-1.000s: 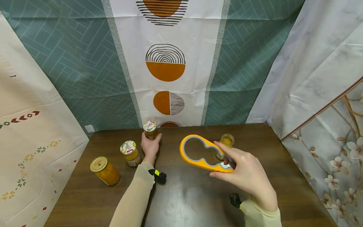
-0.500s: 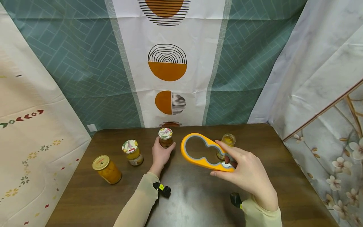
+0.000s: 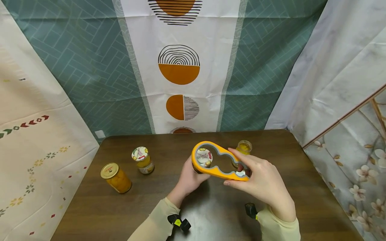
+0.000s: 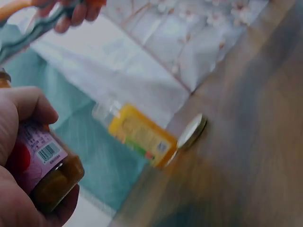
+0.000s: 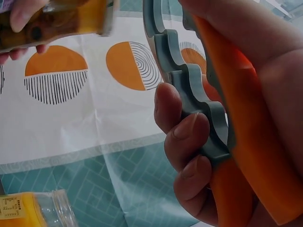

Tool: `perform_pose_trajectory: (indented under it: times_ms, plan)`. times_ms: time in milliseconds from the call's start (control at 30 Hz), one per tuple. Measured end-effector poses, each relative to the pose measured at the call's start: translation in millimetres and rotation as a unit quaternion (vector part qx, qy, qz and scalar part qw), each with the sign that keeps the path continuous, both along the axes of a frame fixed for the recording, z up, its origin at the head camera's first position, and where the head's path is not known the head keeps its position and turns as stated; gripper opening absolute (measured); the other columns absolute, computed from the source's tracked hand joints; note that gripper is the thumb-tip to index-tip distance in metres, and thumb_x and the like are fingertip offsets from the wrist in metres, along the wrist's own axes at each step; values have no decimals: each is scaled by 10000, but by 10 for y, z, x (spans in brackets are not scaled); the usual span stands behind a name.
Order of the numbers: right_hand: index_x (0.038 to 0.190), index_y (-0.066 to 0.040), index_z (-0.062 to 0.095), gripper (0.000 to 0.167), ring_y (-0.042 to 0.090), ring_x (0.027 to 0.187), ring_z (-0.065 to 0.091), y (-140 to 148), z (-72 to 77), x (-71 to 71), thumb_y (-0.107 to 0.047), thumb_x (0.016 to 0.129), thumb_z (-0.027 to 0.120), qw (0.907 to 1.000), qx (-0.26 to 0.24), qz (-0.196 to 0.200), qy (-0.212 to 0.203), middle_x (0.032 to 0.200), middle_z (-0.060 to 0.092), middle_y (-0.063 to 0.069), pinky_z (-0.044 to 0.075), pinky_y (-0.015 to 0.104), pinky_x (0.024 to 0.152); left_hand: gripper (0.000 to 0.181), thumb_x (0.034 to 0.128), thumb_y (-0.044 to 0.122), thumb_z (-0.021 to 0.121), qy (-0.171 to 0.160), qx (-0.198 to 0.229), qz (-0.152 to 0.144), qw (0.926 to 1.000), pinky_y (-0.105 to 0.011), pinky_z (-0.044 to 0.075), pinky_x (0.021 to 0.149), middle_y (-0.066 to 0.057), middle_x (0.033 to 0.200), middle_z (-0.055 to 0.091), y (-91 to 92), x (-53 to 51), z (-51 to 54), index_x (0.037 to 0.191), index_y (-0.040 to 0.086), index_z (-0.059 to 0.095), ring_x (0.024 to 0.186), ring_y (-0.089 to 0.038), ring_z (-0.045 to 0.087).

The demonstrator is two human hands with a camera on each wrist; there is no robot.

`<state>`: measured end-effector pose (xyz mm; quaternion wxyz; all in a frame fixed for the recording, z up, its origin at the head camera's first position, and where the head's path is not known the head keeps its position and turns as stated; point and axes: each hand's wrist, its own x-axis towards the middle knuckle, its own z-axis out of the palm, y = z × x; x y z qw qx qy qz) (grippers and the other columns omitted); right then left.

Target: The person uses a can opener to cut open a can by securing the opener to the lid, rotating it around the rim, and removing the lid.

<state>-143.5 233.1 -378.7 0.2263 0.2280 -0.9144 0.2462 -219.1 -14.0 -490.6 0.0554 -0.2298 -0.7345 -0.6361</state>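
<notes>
My left hand [image 3: 189,180] grips a small glass jar with a patterned lid [image 3: 204,158], held up off the table. The left wrist view shows the pink, barcoded label of that jar [image 4: 45,158] and dark contents. My right hand [image 3: 265,180] holds an orange-and-grey jar opener [image 3: 221,173] by its narrow end, fingers curled round the handles. In the head view the lid appears through the opener's large loop; in the right wrist view the jar [image 5: 66,21] is apart from the opener. Behind my right hand stands an unlidded jar [image 3: 244,146] with yellow contents.
On the left of the brown table [image 3: 169,157] stand a gold-lidded jar [image 3: 120,180] of orange contents and a patterned-lid jar [image 3: 145,164]. A loose lid [image 4: 191,132] lies by the unlidded jar. Hanging cloth [image 3: 187,80] borders the table's back.
My left hand has lifted its jar from the back of the table and brought it right and nearer, below the opener's loop. The right hand with the opener has stayed almost still.
</notes>
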Motion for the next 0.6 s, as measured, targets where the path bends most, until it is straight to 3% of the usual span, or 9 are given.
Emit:
perform_pose_trajectory:
  times_ms: [200,400,600]
  plan:
    - [1492,-307,639,908,-8,693,505,2,-14,-10,-529,685,993,10000,6,4,-54,842,557,-216,444,255,604,633,745,-95,821,-124,-38,-846,9963,-340,521,1011,-55,1195,707,111,177,45,1319,47,595,1091,-192,656]
    - [1500,-318,630,885,5,696,509,-19,-17,-27,-568,720,966,9993,-28,58,-361,836,548,-213,443,257,606,646,728,-72,817,73,-402,-1114,9929,-348,506,1037,-49,1213,681,172,242,75,1319,58,592,1113,-178,644]
    - [1518,-345,610,857,20,705,528,-55,-36,-15,-659,772,890,9941,-58,181,-1072,830,571,-184,452,260,624,667,730,-69,831,142,-266,-1338,9906,-337,518,1025,-50,1217,686,170,250,70,1342,59,599,1105,-164,655]
